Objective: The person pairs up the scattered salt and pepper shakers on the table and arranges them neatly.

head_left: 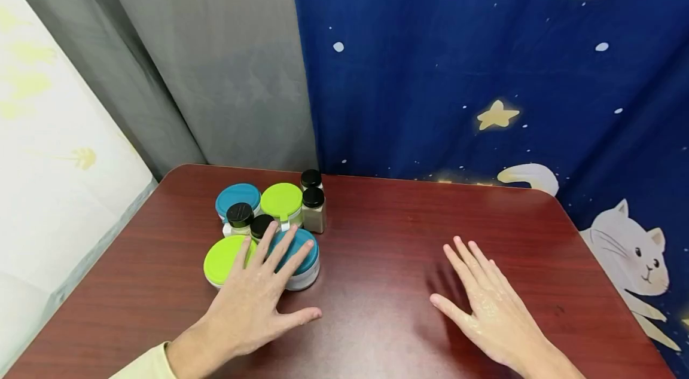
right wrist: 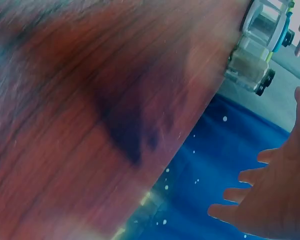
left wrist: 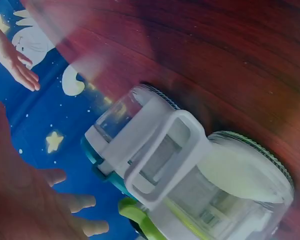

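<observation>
My left hand [head_left: 253, 307] hovers over the near side of a cluster of containers, its fingers spread and straight, holding nothing. Beneath its fingertips in the head view are a blue-lidded jar [head_left: 309, 271] and a green-lidded jar [head_left: 222, 262], both partly covered. Behind them stand another blue-lidded jar [head_left: 238, 195] and another green-lidded jar [head_left: 281, 199]. The left wrist view shows a white loop handle [left wrist: 185, 175] on the side of a clear jar. Away to the right, my right hand [head_left: 492, 319] is held above the table with fingers extended, casting a shadow; it grips nothing.
Small black-capped bottles stand among the jars, one of them [head_left: 314, 217] at the cluster's right edge and another [head_left: 240, 216] between the lids. The brown table [head_left: 387, 235] ends at a grey curtain [head_left: 226, 68] and a blue starry curtain [head_left: 409, 68].
</observation>
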`<state>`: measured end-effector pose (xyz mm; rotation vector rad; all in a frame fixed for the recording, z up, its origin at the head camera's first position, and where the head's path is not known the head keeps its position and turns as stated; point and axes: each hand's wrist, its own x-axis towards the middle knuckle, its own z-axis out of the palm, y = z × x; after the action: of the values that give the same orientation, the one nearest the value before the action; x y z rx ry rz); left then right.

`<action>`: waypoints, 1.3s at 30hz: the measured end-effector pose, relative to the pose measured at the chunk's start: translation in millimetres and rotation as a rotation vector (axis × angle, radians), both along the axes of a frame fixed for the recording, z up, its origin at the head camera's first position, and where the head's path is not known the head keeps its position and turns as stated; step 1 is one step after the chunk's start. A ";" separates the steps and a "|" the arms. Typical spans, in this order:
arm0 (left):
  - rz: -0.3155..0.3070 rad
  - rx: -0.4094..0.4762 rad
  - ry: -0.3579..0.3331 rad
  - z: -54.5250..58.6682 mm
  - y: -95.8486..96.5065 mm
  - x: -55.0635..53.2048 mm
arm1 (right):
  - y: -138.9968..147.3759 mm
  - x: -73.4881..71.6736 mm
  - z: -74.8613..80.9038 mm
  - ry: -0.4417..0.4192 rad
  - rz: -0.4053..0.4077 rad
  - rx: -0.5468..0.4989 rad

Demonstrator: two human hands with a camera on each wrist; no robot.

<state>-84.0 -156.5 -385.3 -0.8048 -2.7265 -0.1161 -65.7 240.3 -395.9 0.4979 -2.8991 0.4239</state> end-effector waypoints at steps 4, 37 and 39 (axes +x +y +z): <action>-0.100 0.009 -0.039 5.1 -11.0 -4.8 | -9.5 -7.0 0.4 0.014 0.042 -0.022; -0.192 0.108 -0.126 -1.5 -6.2 -10.0 | -176.3 -152.0 -15.2 -0.035 0.428 -0.378; -0.135 0.182 -0.239 -2.3 1.1 -6.6 | -166.4 -150.0 -16.2 -0.035 0.452 -0.390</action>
<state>-90.6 -155.3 -387.6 -0.9757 -2.8226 -0.5132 -215.7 73.9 -412.0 1.0785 -2.6131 1.0390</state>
